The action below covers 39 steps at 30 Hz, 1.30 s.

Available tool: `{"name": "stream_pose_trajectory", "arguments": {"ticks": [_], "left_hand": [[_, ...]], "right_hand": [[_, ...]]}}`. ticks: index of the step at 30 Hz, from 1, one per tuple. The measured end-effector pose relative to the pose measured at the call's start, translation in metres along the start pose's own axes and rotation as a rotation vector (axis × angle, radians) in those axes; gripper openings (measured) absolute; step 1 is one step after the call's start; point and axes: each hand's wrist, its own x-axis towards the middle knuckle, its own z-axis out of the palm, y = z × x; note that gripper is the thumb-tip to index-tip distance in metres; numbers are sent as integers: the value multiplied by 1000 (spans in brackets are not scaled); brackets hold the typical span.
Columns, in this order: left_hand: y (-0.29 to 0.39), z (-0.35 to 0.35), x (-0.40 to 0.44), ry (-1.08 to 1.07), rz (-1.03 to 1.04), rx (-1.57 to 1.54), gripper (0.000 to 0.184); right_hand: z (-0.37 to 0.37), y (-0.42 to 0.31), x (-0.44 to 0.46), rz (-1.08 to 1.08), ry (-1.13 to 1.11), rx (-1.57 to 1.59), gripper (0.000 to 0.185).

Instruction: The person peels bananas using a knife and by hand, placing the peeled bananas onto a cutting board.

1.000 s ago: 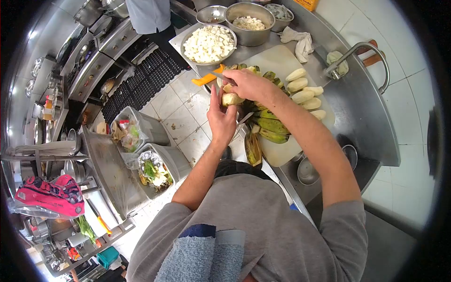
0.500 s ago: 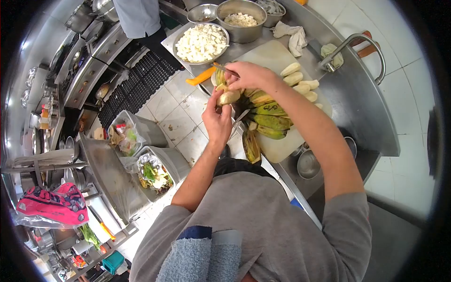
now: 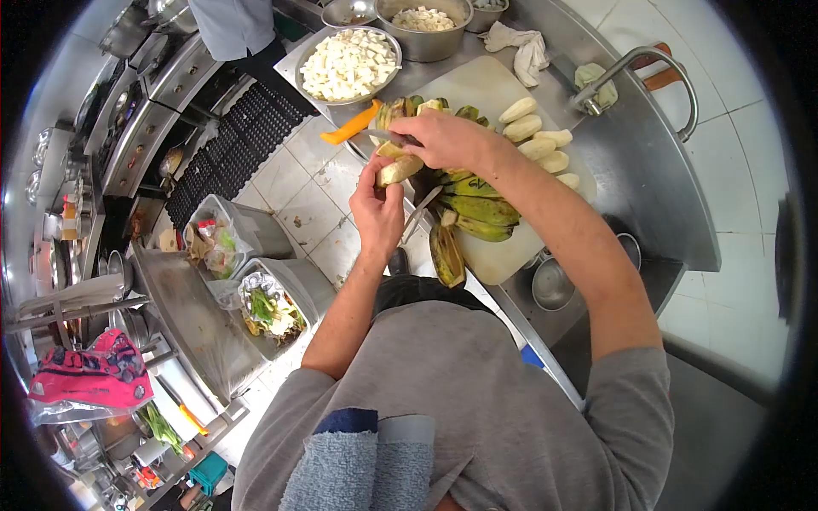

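My left hand (image 3: 377,209) holds a pale, peeled plantain (image 3: 398,171) near the counter's left edge. Just above it, my right hand (image 3: 439,139) grips a knife (image 3: 385,134), with the blade pointing left over the plantain. Unpeeled green plantains (image 3: 481,209) lie to the right and below, on a white cutting board (image 3: 498,266). Several peeled plantains (image 3: 537,148) are lined up along the board's right side. An orange handle-like object (image 3: 351,125) lies left of the knife.
A bowl of white chunks (image 3: 349,66) and a metal pot (image 3: 423,30) stand at the top. A faucet (image 3: 648,53) is at the right. Left and below are two grey bins (image 3: 307,285) on the floor side. Another person (image 3: 234,30) stands at the upper left.
The whole view has shifted, with the counter items a little further left and up. The knife blade has tilted to lie flatter above the plantain, which stays in my left hand.
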Motion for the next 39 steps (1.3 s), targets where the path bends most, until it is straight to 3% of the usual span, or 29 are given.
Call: {"name": "stream_pose_trajectory", "arguments": {"ticks": [2, 5, 11, 17, 22, 26, 39], "left_hand": [[1, 0, 0, -5, -2, -6, 29], [3, 0, 2, -12, 13, -61, 29], [6, -3, 2, -55, -9, -75, 29], [6, -4, 2, -47, -39, -40, 29], [2, 2, 3, -13, 95, 24, 29], [2, -2, 3, -49, 20, -1, 31], [-4, -9, -2, -136, 10, -75, 32]], "right_hand": [[2, 4, 0, -23, 0, 2, 22], [1, 25, -2, 85, -106, 359, 21], [-8, 15, -1, 109, -145, 96, 19], [1, 8, -5, -31, -43, -41, 21], [-2, 2, 0, -34, -45, 14, 18], [0, 3, 0, -99, 40, 23, 16], [-2, -1, -1, -12, 41, 51, 17]]}}
